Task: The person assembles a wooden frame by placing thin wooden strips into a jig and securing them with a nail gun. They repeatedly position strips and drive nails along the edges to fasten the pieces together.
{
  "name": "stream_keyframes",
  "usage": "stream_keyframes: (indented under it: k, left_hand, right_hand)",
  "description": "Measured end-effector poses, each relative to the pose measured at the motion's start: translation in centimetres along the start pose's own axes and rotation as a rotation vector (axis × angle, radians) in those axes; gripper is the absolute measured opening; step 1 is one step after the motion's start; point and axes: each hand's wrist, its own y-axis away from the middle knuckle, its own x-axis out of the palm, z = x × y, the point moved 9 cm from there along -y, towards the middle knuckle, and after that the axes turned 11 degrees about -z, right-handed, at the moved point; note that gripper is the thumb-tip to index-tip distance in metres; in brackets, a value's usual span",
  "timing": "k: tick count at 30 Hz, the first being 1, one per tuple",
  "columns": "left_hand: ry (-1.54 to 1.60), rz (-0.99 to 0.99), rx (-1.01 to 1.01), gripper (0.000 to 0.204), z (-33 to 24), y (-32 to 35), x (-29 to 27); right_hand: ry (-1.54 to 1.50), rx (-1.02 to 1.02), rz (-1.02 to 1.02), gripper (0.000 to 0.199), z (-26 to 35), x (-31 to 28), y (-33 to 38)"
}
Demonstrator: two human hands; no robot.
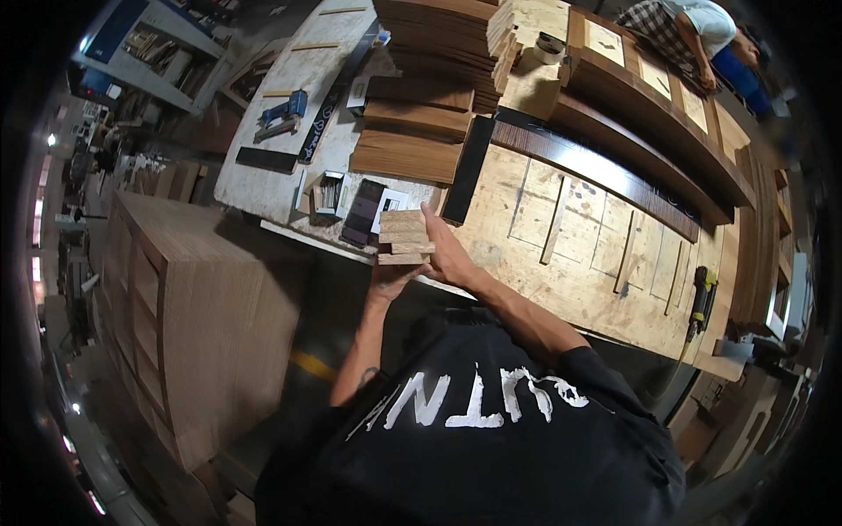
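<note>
We hold a small stack of short wood blocks at the workbench edge, long axis crosswise, right hand clamped on its right side, left hand cupped beneath.

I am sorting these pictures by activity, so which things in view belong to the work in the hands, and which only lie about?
In hand:
- small stack of short pale wooden blocks, held at the bench edge
- left hand, underneath
- right hand, at its side

Lying about:
- blue nail gun
- dark rectangular phone
- roll of tape
- pile of brown wooden boards
- yellow power tool
</note>
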Motion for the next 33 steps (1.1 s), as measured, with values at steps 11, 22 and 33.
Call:
stream_keyframes:
  k: [11, 22, 33]
  left_hand:
    - [-0.177, 0.221, 0.178, 0.141, -3.2, 0.3, -0.1]
    - [-0.317, 0.043, 0.196, 0.077, -2.9, 0.9, 0.1]
    - [-0.38, 0.181, 0.304, 0.104, 1.7, 1.5, 0.9]
  right_hand:
    - [0.141, 0.205, 0.069, 0.135, 2.1, -1.4, 1.2]
    - [0.075, 0.211, 0.046, 0.122, 2.8, -1.3, 0.5]
    - [0.289, 0.29, 0.178, 0.124, -2.0, 0.2, 4.5]
